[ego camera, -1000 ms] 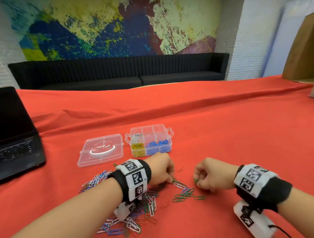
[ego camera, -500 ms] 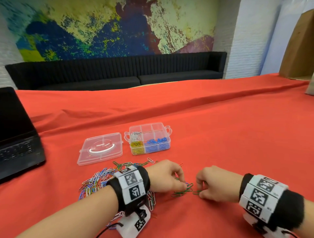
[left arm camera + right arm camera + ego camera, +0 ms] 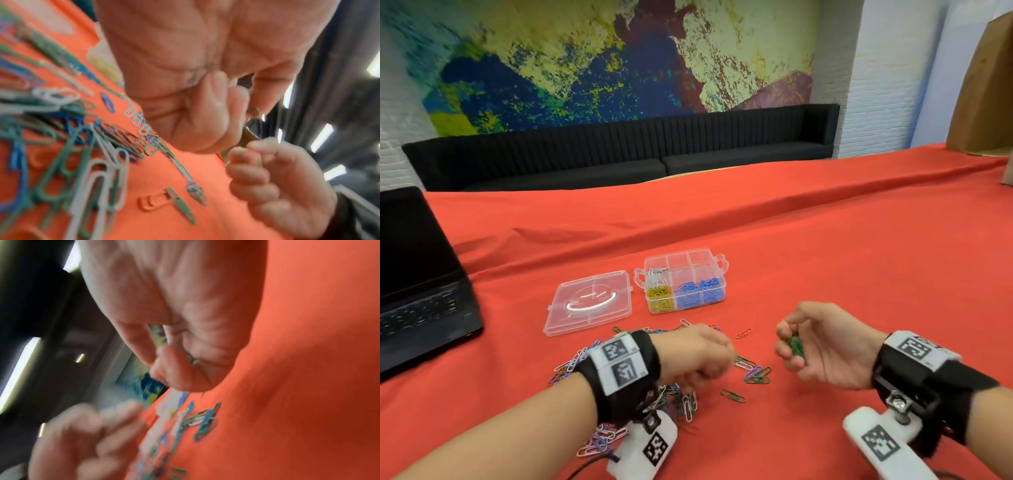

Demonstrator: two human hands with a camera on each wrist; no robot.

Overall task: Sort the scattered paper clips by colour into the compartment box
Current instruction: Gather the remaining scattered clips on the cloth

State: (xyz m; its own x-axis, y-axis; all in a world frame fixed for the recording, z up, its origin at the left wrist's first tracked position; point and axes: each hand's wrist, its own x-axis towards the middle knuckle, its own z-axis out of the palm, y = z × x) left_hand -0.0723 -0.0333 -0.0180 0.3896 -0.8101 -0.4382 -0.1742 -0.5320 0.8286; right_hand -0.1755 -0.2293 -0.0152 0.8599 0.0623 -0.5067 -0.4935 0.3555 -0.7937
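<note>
Mixed-colour paper clips (image 3: pixel 582 363) lie heaped on the red cloth under my left wrist, and a few green ones (image 3: pixel 756 373) are scattered between my hands. My left hand (image 3: pixel 722 363) is curled just above them; in the left wrist view its fingertips (image 3: pixel 261 100) pinch a green clip (image 3: pixel 254 112). My right hand (image 3: pixel 789 346) is raised off the cloth and turned inward, gripping a small bunch of green clips (image 3: pixel 796 346). The clear compartment box (image 3: pixel 717 294) stands open beyond my hands, with yellow, blue and silver clips in separate cells.
The box's clear lid (image 3: pixel 589 301) lies flat to the left of the box. An open black laptop (image 3: pixel 417 294) sits at the far left. A single red clip (image 3: pixel 743 333) lies between the box and my hands. Bare red cloth stretches to the right.
Both hands were down together on the green clips. The right hand has lifted and turned with a green bunch in it, and the left has drawn back slightly to the left.
</note>
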